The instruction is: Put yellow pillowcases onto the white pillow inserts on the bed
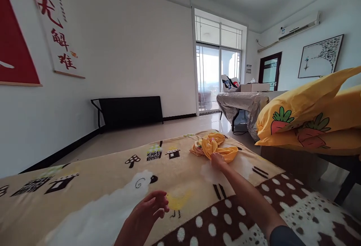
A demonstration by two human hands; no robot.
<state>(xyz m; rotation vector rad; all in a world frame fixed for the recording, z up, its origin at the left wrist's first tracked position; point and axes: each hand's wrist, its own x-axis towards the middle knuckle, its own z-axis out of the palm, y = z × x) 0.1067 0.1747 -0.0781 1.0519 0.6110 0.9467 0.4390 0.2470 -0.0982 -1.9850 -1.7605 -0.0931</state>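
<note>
A crumpled yellow cloth point(210, 144) lies bunched near the far edge of a beige blanket point(107, 167) printed with sheep, houses and a chick. My right hand point(218, 160) reaches out to it, fingers closed on the near side of the fabric; the fingertips are partly hidden. Whether the cloth is a pillowcase, a sheet or some other piece, I cannot tell. Closer to me, my left hand point(152, 206) hovers over the blanket beside the printed chick. Its fingers are loosely curled and apart, with nothing in them.
Yellow pillows point(307, 114) with carrot prints are stacked at the right. Behind them stands a table point(242, 99) under plastic sheeting, bearing boxes. A folded black panel point(131, 110) with metal legs leans against the left wall. Glass doors point(208, 76) are at the back.
</note>
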